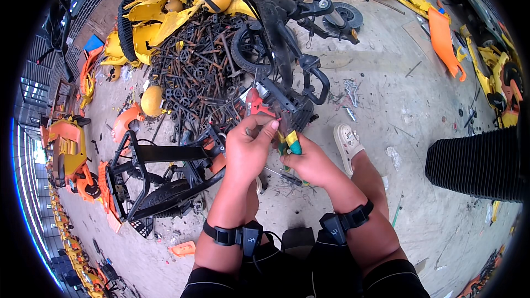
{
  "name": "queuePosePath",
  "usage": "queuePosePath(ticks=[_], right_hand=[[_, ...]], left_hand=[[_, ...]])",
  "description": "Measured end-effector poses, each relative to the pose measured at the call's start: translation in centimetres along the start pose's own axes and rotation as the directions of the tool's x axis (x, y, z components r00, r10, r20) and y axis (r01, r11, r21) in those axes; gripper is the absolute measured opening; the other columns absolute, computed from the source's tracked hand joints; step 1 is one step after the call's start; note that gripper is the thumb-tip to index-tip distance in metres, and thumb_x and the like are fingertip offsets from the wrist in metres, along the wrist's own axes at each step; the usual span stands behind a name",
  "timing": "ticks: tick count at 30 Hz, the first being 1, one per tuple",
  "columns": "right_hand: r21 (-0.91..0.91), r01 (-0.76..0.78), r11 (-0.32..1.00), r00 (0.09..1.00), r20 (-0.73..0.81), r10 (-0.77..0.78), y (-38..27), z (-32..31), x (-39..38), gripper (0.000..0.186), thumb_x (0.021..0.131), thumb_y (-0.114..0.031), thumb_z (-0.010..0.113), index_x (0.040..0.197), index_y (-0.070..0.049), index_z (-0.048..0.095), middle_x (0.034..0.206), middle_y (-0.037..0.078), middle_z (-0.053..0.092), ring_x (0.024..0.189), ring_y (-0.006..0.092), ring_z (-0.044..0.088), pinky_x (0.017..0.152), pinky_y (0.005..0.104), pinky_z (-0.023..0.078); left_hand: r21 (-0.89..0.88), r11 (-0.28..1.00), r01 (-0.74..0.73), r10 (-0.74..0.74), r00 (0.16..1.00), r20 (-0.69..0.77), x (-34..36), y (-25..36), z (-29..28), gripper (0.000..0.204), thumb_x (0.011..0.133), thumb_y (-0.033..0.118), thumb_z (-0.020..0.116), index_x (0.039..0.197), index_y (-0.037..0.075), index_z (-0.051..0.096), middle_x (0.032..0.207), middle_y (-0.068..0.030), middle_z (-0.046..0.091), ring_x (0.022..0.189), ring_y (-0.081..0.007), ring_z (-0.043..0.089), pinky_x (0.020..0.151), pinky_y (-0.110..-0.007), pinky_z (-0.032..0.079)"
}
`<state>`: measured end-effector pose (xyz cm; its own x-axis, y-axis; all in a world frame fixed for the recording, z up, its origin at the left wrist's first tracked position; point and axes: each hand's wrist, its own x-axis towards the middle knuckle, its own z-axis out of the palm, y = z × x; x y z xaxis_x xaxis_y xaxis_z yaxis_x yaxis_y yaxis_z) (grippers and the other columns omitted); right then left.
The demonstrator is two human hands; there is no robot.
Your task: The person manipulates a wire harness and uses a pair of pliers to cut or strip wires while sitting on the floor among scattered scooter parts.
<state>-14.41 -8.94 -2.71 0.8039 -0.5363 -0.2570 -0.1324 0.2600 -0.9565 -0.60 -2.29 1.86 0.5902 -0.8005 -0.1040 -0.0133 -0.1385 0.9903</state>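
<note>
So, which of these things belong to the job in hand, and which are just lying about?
Seemingly in use:
tool with green-and-yellow handles, in the right hand
red tool, by the left hand
black frame, beyond the hands

Seemingly just lying about:
heap of rusty metal parts
orange panel
yellow rounded piece

Black straps bear dark, pale-marked boxes, the pale-trimmed clothing is black, and the rounded clogs are cream.

L hand mid-frame, thumb + fingers bent in; R hand just rt, curled; forearms up from btm.
</note>
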Motion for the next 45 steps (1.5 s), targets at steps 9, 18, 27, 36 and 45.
queuePosePath(ticks=[9,18,27,36,45], right_hand=[[-0.035,-0.046,0.998,0.999,0.007,0.046,-0.2,-0.2,0.0,0.034,0.086,-0.008,0.061,0.118,-0.004,0.055,0.103,0.009,0.063,0.095,0.0195,0.061,0.084,0.0337,0.048],[-0.073,-0.079,0.994,0.997,-0.002,0.079,-1.0,-0.2,0.0,0.034,0.089,-0.007,0.065,0.120,-0.002,0.053,0.106,0.006,0.064,0.099,0.0162,0.060,0.088,0.0316,0.048],[0.204,-0.092,0.975,0.995,0.043,0.085,-0.1,0.1,0.4,0.022,0.092,-0.004,0.061,0.113,-0.001,0.053,0.091,0.004,0.060,0.074,0.0111,0.058,0.066,0.0277,0.049],[-0.099,-0.059,0.993,0.993,-0.109,0.048,-0.5,0.1,0.3,0.035,0.093,-0.020,0.064,0.118,0.002,0.055,0.094,0.013,0.067,0.086,0.0235,0.064,0.078,0.0368,0.049],[-0.001,0.017,1.000,0.995,-0.102,-0.017,-0.3,0.5,0.1,0.027,0.092,-0.019,0.063,0.109,0.002,0.056,0.085,0.009,0.065,0.074,0.0183,0.062,0.069,0.0346,0.049]], left_hand=[[0.004,1.000,-0.004,0.003,1.000,0.010,0.1,-0.1,0.1,0.012,0.095,0.008,0.065,0.097,-0.004,0.065,0.076,-0.0040,0.066,0.066,-0.0085,0.060,0.058,-0.025,0.050],[0.043,0.999,-0.023,0.024,0.999,-0.022,0.3,-0.7,0.1,0.013,0.094,0.009,0.068,0.098,-0.002,0.067,0.073,-0.0003,0.064,0.063,-0.0041,0.052,0.055,-0.021,0.040],[0.027,0.998,-0.054,0.055,0.997,-0.060,0.4,-0.5,0.5,0.014,0.094,0.013,0.068,0.099,-0.001,0.067,0.074,-0.0002,0.063,0.064,-0.0046,0.052,0.057,-0.021,0.042],[0.159,0.986,-0.046,0.043,0.999,0.027,0.8,-1.5,-0.4,0.020,0.097,0.019,0.066,0.096,0.000,0.064,0.076,0.0003,0.063,0.066,-0.0049,0.053,0.059,-0.022,0.043],[0.024,0.999,-0.043,0.039,0.989,0.140,0.4,0.1,-0.3,0.024,0.097,0.023,0.065,0.097,-0.001,0.063,0.077,-0.0017,0.064,0.070,-0.0055,0.055,0.060,-0.023,0.046]])
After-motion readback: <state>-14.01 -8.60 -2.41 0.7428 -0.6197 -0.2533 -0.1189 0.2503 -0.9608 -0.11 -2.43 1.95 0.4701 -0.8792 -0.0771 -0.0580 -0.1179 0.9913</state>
